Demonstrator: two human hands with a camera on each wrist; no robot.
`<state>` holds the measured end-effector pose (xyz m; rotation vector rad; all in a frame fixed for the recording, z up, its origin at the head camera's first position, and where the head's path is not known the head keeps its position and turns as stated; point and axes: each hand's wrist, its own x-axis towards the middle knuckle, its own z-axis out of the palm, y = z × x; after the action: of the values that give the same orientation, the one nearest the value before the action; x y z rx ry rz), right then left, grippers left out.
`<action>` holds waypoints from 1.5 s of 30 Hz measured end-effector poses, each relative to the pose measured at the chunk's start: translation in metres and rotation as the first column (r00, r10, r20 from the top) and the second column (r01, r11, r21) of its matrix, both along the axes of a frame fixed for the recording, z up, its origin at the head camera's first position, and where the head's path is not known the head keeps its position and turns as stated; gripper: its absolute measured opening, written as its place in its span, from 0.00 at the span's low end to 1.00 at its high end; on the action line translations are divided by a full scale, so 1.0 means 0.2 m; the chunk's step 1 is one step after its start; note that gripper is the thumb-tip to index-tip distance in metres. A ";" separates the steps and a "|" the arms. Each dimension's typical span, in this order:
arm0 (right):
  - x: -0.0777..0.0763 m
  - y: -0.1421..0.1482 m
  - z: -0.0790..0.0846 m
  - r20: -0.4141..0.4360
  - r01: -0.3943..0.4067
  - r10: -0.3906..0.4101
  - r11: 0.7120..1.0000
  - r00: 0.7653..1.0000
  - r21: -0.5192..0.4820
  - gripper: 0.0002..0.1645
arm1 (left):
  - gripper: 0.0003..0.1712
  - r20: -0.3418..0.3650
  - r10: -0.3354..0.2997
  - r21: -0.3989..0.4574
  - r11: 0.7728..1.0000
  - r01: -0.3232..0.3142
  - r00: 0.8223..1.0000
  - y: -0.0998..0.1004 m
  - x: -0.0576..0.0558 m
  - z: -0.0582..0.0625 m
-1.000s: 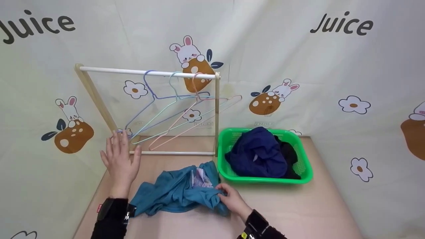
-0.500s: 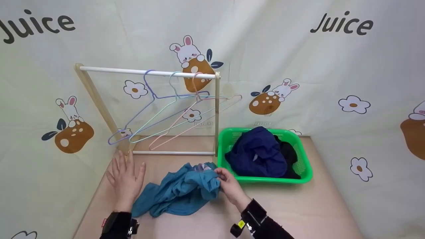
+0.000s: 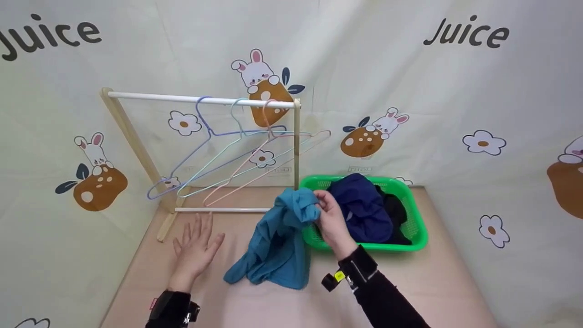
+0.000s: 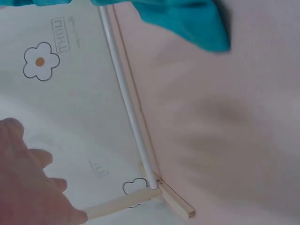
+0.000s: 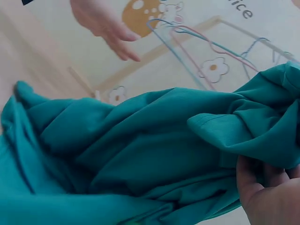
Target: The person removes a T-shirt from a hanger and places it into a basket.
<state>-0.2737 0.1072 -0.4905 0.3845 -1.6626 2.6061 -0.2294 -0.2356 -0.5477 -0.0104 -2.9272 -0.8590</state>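
A teal garment (image 3: 282,241) hangs bunched from my right hand (image 3: 334,223), which pinches its upper end between thumb and fingers in front of the green basket. Its lower folds reach down toward the tabletop. In the right wrist view the teal cloth (image 5: 140,136) fills most of the picture, with my fingers under a folded edge at the right. My left hand (image 3: 196,255) holds nothing; its fingers are spread and extended, left of the garment and near the foot of the rack. A corner of the teal cloth (image 4: 187,23) also shows at the top of the left wrist view.
A rack with a white top rail (image 3: 159,97) and wooden legs stands at the back left. On it hang a purple hanger (image 3: 184,159), a mint hanger (image 3: 212,159) and a pink hanger (image 3: 241,166). The green basket (image 3: 421,237) holds navy cloth (image 3: 360,205) and black cloth (image 3: 396,209).
My right hand has lifted the teal garment up and to the right, off its flatter spread on the table. My left hand has come down and to the right, away from the hangers.
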 end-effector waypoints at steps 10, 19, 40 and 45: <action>-0.05 0.18 0.34 -0.204 0.066 -0.103 0.981 0.974 -0.183 0.14 | 0.45 0.011 -0.083 -0.017 0.996 0.083 0.996 0.08 0.02 0.05; -0.09 0.36 0.55 -0.339 0.275 -0.348 0.930 0.874 -0.246 0.20 | 0.46 -0.045 -0.112 -0.071 0.992 0.108 0.993 0.16 0.02 0.06; -0.25 0.64 -0.11 -0.598 0.613 -0.137 0.119 0.790 0.782 0.13 | 0.47 -0.097 -0.144 -0.082 0.987 0.137 0.985 0.35 0.02 -0.07; -0.21 0.63 -0.31 -0.453 0.453 -0.118 -0.034 0.884 0.891 0.19 | 0.46 -0.117 -0.148 -0.086 0.987 0.139 0.982 0.43 0.02 -0.11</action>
<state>-0.3159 0.2322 -0.5531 0.2397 -2.7517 0.5345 -0.2263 -0.1496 -0.5706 -0.2732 -2.8684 -0.7335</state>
